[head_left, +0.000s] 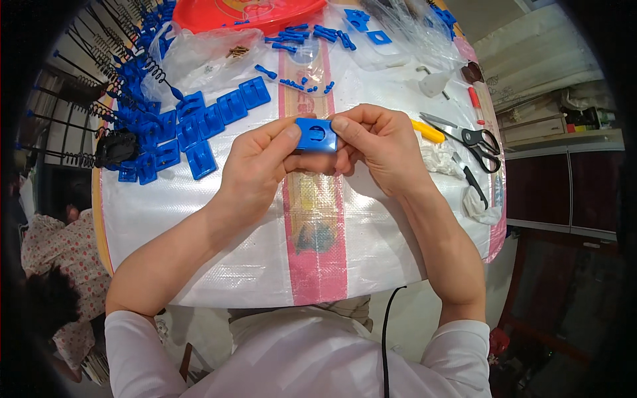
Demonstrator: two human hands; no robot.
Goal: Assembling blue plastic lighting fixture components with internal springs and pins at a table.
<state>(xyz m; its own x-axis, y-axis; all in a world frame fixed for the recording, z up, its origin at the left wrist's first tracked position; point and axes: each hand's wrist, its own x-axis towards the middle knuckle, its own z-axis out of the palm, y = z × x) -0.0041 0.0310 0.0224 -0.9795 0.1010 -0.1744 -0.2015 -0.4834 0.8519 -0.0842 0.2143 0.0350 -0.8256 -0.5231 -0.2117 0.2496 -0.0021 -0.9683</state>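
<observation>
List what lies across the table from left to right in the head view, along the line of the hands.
Black part → cluster of blue plastic brackets → left hand → blue plastic piece held by both hands → right hand → yellow-handled tool → black-handled scissors.

The table (199, 265) is covered by a white woven sheet (398, 252) with a pink stripe (318, 272). Dark cabinets (564, 192) are seen beyond its right edge.
</observation>
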